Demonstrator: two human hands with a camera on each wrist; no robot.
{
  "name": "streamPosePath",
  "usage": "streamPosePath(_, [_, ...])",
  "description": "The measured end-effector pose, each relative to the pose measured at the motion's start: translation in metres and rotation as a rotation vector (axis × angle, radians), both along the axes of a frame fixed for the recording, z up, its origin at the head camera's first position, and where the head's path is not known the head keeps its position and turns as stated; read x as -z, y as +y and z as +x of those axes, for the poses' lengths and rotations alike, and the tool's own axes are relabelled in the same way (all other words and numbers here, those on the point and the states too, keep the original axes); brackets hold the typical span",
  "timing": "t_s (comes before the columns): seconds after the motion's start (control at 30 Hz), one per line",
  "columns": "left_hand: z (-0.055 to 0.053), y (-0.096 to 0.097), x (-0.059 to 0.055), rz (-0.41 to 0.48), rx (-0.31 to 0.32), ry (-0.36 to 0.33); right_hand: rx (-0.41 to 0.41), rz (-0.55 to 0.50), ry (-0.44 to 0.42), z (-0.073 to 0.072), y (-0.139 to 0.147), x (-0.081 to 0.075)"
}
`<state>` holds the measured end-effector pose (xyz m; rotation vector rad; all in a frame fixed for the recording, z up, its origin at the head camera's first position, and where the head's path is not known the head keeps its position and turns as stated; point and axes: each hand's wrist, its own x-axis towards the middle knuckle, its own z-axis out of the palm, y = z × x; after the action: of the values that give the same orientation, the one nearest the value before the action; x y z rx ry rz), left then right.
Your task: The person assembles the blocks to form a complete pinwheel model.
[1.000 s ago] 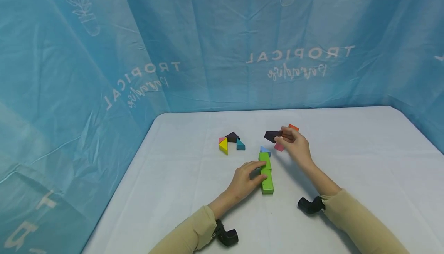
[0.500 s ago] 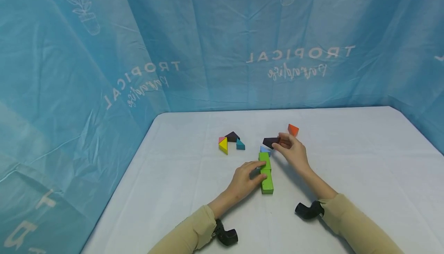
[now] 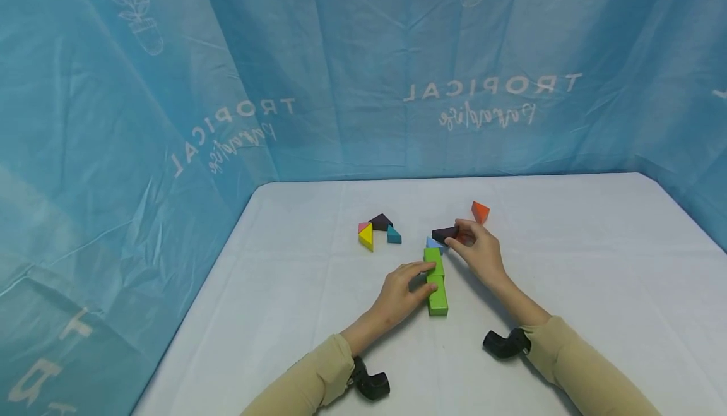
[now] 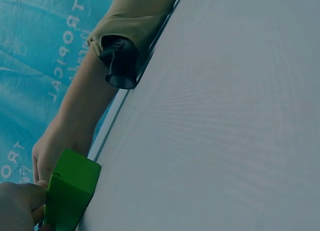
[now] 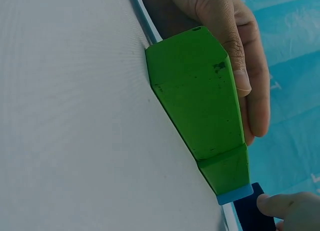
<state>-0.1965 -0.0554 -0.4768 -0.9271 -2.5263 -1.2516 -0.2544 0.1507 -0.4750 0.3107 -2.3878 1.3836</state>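
Two green blocks (image 3: 437, 295) lie end to end in a line on the white table. My left hand (image 3: 400, 293) rests on them from the left, index finger on the far block and thumb on the near one. Beyond their far end lies a light-blue triangular block (image 3: 433, 243), whose edge also shows in the right wrist view. My right hand (image 3: 481, 255) pinches a dark, slanted-ended block (image 3: 443, 234) between thumb and fingers, close behind the blue one. The right fingers cover most of a reddish-pink block. In the right wrist view the dark block (image 5: 252, 213) stands beside the blue edge.
An orange triangular block (image 3: 480, 211) lies beyond my right hand. At the back left sit a dark triangular block (image 3: 381, 221), a yellow one (image 3: 366, 237), a small pink one (image 3: 362, 227) and a teal one (image 3: 394, 235). Blue curtains (image 3: 363, 88) surround the table.
My right hand has come nearer and slightly left with the dark block, lowering it toward the blue block and uncovering the orange block. My left hand stays on the green blocks.
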Motion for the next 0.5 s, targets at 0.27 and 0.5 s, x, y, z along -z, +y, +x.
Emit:
streamPosePath(0.27, [-0.0003,0.0005,0.0001,0.005,0.0,-0.016,0.002,0.063,0.04,-0.0012,0.0016,0.0071])
streamPosePath(0.5, [-0.0003,0.0007,-0.0004,0.005,0.001,-0.026,-0.004,0.045,-0.043,-0.0013,0.0029,0.0072])
